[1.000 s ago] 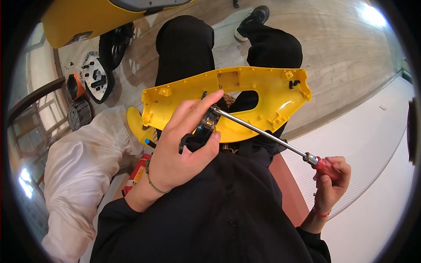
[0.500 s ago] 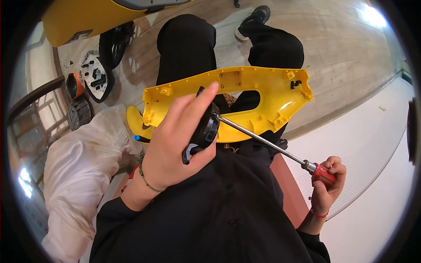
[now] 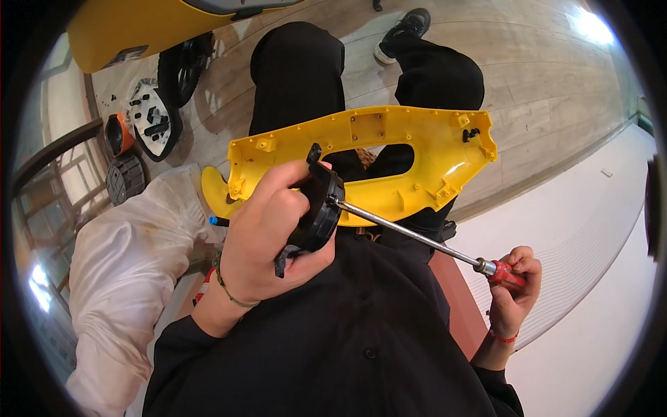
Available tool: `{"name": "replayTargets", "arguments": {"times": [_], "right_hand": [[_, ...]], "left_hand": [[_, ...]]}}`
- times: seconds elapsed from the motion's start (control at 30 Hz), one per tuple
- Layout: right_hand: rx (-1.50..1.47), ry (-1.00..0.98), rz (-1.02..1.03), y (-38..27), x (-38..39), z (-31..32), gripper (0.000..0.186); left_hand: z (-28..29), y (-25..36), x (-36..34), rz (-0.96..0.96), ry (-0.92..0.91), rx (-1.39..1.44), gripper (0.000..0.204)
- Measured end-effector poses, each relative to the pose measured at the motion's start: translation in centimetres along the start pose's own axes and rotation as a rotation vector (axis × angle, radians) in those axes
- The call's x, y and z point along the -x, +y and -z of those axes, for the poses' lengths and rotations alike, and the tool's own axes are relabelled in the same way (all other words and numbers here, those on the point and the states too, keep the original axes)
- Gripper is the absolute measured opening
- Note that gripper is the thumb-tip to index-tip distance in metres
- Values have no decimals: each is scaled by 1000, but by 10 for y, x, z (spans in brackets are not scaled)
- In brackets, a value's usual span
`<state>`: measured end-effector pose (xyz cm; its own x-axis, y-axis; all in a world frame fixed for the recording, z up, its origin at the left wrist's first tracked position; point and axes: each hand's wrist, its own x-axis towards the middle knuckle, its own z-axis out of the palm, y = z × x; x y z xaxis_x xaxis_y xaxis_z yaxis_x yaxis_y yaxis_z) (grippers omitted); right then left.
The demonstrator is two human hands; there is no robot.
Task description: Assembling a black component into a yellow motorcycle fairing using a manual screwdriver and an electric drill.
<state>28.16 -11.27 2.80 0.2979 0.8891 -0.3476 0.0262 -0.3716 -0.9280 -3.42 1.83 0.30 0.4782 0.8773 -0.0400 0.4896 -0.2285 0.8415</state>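
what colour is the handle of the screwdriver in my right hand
The screwdriver handle is red; it shows best in the current head view.

Left hand (image 3: 260, 240) partly hides black part (image 3: 322, 215); top edge crops yellow-grey body (image 3: 146, 29)

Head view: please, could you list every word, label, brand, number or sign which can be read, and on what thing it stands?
No text can be read.
Yellow case, upper left: a dark patch, perhaps a label, too small and blurred.
Yellow shell: no readable marking.
Black part in the left hand: none readable.
Screwdriver in the right hand: none readable.
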Motion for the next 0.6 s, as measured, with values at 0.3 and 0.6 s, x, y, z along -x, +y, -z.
{"name": "replayTargets", "arguments": {"times": [0.3, 0.6], "right_hand": [[67, -54, -110, -4, 8, 3, 30], [-94, -36, -102, 0, 6, 0, 41]], "left_hand": [[-1, 1, 1, -27, 90, 91, 27], [-5, -1, -1, -78, 158, 68, 29]]}}
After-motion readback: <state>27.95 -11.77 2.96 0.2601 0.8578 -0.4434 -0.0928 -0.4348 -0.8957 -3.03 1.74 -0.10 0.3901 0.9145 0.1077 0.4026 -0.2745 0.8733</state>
